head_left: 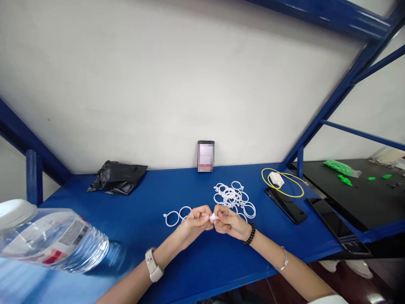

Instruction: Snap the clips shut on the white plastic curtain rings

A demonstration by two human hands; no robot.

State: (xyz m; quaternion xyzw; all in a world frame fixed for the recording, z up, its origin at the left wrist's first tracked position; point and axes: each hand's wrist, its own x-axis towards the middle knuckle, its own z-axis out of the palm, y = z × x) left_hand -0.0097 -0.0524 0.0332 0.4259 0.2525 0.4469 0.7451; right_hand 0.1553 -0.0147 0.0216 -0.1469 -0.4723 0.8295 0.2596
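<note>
My left hand and my right hand meet over the blue tabletop, fingers closed in a pinch. Between their fingertips shows a small part of a white plastic curtain ring; the fingers hide the rest. Just beyond my right hand lies a loose pile of white curtain rings, each with a small knob or eyelet on it. Beside my left hand are two more rings, one of them an open white ring, the other partly behind my fingers.
A large water bottle stands at the left, near a black plastic bag. A small upright screen leans on the wall. To the right are a yellow cable with a white charger, a black phone and another dark phone.
</note>
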